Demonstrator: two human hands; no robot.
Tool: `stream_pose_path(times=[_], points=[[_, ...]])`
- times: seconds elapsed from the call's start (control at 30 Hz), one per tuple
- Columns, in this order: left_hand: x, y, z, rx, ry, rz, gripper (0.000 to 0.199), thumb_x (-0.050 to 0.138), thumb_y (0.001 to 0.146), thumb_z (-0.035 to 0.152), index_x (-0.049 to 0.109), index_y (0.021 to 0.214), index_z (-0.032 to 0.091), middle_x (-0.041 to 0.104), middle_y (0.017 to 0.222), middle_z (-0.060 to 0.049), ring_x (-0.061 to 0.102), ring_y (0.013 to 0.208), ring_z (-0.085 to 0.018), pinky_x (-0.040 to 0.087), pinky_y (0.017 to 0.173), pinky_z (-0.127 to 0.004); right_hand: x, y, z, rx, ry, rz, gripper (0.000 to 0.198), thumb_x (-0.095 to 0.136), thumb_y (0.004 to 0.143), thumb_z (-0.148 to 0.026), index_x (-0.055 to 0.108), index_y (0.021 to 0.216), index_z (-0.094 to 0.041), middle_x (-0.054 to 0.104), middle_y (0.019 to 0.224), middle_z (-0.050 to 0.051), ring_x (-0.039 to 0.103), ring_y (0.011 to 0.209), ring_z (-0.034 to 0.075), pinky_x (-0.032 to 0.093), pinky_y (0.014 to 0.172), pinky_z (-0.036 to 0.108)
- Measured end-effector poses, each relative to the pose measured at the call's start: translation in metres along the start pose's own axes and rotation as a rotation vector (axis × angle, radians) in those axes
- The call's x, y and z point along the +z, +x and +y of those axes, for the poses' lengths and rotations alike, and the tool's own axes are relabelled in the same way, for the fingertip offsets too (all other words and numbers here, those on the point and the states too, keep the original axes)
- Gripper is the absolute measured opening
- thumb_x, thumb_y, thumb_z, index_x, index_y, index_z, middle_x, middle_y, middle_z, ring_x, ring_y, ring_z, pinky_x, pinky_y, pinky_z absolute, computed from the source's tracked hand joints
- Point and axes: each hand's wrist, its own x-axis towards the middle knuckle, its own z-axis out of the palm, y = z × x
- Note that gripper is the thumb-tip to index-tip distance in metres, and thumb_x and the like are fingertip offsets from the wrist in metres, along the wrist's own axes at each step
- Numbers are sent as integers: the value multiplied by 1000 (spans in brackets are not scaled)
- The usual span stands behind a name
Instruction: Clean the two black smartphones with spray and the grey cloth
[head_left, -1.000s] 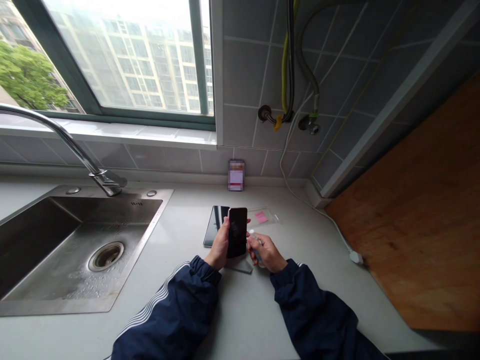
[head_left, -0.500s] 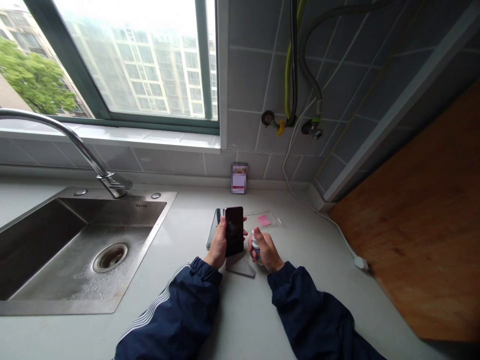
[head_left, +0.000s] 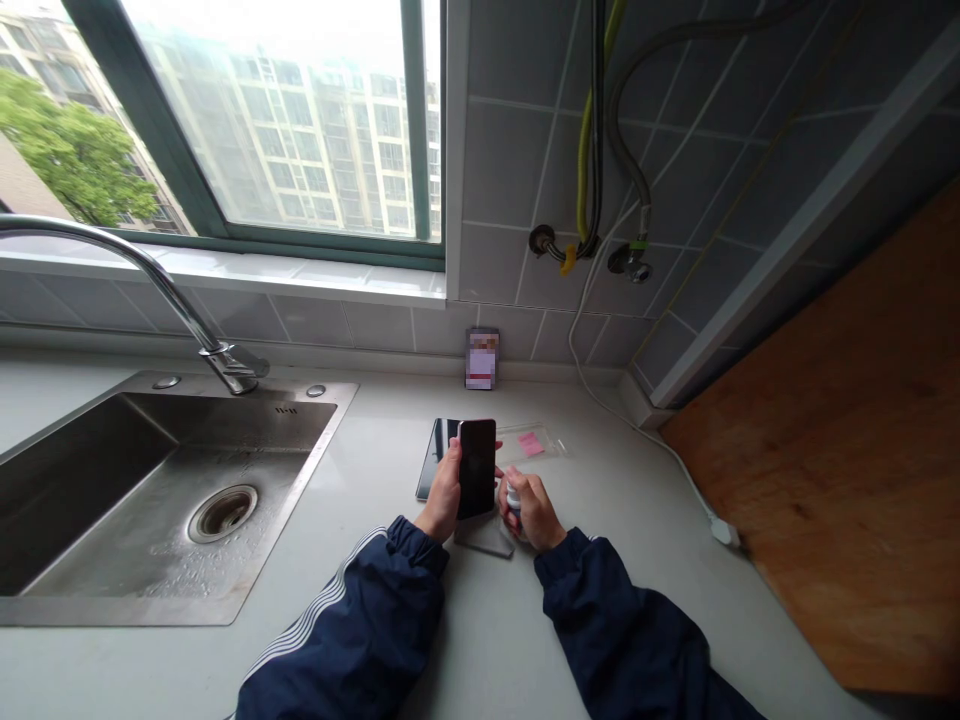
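My left hand [head_left: 442, 492] grips a black smartphone [head_left: 477, 468] upright, its dark screen towards me, thumb on the left edge and fingertips showing at the right. Close beside it, my right hand [head_left: 534, 508] is wrapped round a small white-topped spray bottle [head_left: 513, 497]; the fingers cover most of the bottle. Behind the held phone, a dark glossy tablet-like slab [head_left: 435, 462] lies on the counter, partly hidden. A flat grey piece [head_left: 486, 541] rests below the hands. Further back lies a clear plastic sleeve [head_left: 553, 446] with a pink slip [head_left: 529, 444] on it.
A second phone [head_left: 482, 360] with a lit, blurred screen leans against the tiled wall. On the left are a steel sink [head_left: 346, 405] and a tap [head_left: 169, 290]. A white cable [head_left: 660, 440] runs down to a plug [head_left: 724, 531] near the wooden panel [head_left: 847, 470] at right.
The held phone has shifted slightly right and down in view, closer to the spray bottle. My right hand's fingers now cover more of the bottle. The whole view has moved a little.
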Motion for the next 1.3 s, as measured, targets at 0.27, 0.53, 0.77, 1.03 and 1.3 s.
stream_pose_path(times=[0.27, 0.53, 0.77, 1.03, 1.3], points=[[-6, 3, 3, -24, 66, -13, 82, 40, 92, 76, 63, 134, 9, 76, 101, -20, 71, 74, -22, 54, 65, -31, -43, 9, 0, -176, -80, 331, 65, 46, 90, -77, 55, 61, -20, 48, 44, -3, 44, 38, 10, 37, 43, 23], [-13, 7, 2, -70, -17, -47, 79, 38, 95, 73, 62, 136, 10, 74, 115, -21, 72, 75, -22, 58, 68, -34, -83, 22, 8, -335, -148, 595, 53, 58, 90, -64, 54, 60, -21, 54, 50, -2, 52, 48, 13, 45, 54, 26], [-14, 8, 0, -75, -46, -49, 75, 40, 95, 71, 62, 136, 13, 72, 122, -21, 74, 82, -24, 60, 72, -36, -82, 20, 11, -383, -212, 601, 49, 63, 91, -54, 52, 57, -22, 54, 52, -1, 53, 51, 14, 48, 58, 29], [-14, 8, 0, -78, -61, -58, 72, 42, 96, 69, 62, 136, 13, 73, 120, -21, 74, 83, -25, 61, 72, -36, -80, 16, 4, -412, -311, 619, 40, 62, 92, -51, 58, 66, -21, 60, 60, 1, 58, 59, 18, 48, 62, 30], [-11, 8, 1, -49, -47, -28, 67, 41, 96, 68, 64, 133, 16, 62, 141, -18, 73, 84, -23, 61, 71, -36, -71, -3, -23, -684, -456, 781, 31, 66, 85, -44, 62, 104, -20, 62, 114, 12, 60, 110, 29, 50, 93, 44]])
